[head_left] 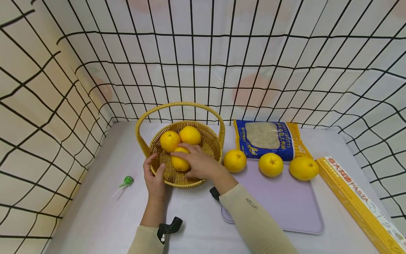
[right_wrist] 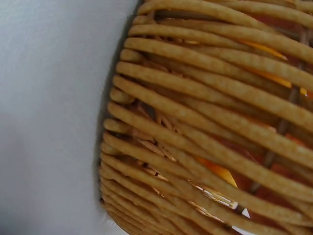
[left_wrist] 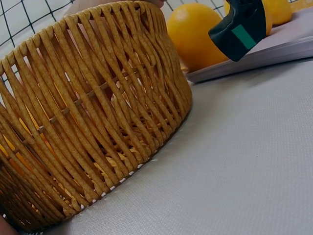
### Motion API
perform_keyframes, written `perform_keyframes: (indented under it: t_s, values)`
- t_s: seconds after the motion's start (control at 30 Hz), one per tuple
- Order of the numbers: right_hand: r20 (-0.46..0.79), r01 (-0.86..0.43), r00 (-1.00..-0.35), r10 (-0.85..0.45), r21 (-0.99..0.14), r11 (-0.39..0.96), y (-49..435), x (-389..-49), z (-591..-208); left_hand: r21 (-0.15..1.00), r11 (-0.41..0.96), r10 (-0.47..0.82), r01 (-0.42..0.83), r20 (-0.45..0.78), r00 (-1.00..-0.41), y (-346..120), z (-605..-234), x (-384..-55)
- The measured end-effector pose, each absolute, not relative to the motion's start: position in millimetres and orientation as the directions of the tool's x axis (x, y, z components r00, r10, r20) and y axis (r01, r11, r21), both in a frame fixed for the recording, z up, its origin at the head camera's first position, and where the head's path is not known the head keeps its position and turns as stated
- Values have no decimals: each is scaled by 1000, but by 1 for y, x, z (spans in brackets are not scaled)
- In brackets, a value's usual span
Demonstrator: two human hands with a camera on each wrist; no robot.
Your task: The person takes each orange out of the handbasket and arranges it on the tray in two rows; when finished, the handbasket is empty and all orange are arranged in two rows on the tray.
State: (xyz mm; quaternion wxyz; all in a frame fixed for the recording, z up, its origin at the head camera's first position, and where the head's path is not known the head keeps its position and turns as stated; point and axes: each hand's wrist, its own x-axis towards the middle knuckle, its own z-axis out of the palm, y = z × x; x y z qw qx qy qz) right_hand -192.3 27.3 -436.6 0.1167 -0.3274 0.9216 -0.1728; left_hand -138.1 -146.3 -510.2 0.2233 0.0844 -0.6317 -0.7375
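A round wicker basket (head_left: 175, 184) with a tall hooped handle stands on the table, and two yellow-orange oranges (head_left: 170, 141) lie at its back left. My right hand (head_left: 203, 163) reaches in over the front right rim and holds a third orange (head_left: 179, 163), with fingers over its top and right side. At the front left rim, my left hand (head_left: 155, 178) grips the basket, its thumb on the inner side. Both wrist views are mostly filled by the basket's woven wall (left_wrist: 98, 98), which hides the fingers.
Right of the basket lies a lilac tray (head_left: 272, 204) with several oranges (head_left: 270, 164) along its back edge. Behind them is a blue and yellow food bag (head_left: 264, 139). A long pasta box (head_left: 358, 204) lies far right, a green lollipop (head_left: 127, 181) left. Black wire grids (head_left: 203, 67) surround the table.
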Motion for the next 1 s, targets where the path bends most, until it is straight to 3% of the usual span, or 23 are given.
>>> perform_keyframes:
  t_s: [0.43,1.0]
  values:
    - [-52,-471,-840,-539,-424,774,25,-193,-438,964,-118,-434,237,165,-886,-146,-510,-138]
    - [-66,-420,-868,-493,-433,798,25,-193,-438,969,-115,-431,218,149,-890,-146,-510,-137]
